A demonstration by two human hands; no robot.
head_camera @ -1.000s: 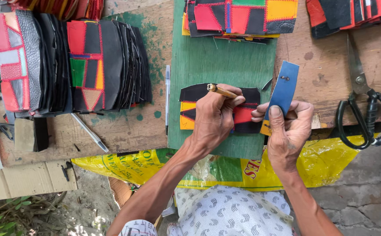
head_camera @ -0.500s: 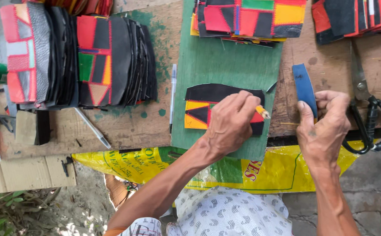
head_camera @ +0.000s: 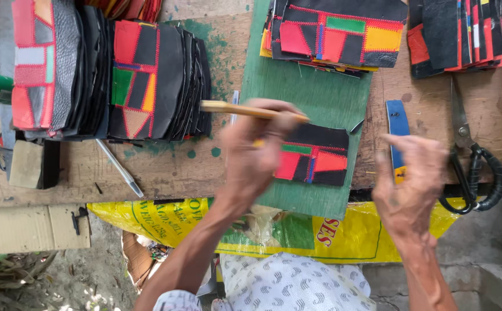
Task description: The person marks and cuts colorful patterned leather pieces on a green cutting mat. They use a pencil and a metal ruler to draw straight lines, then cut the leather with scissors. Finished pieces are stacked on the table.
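While left hand point(head_camera: 256, 158) grips wooden stick point(head_camera: 251, 110) over patchwork piece point(head_camera: 314, 162) on green board point(head_camera: 314, 98), right hand point(head_camera: 409, 184) hovers open beside blue strip point(head_camera: 398, 124).

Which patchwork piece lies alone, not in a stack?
The black, red and green patchwork piece lying flat and single on the green board, under the left hand. The others sit in stacks along the bench's far side.
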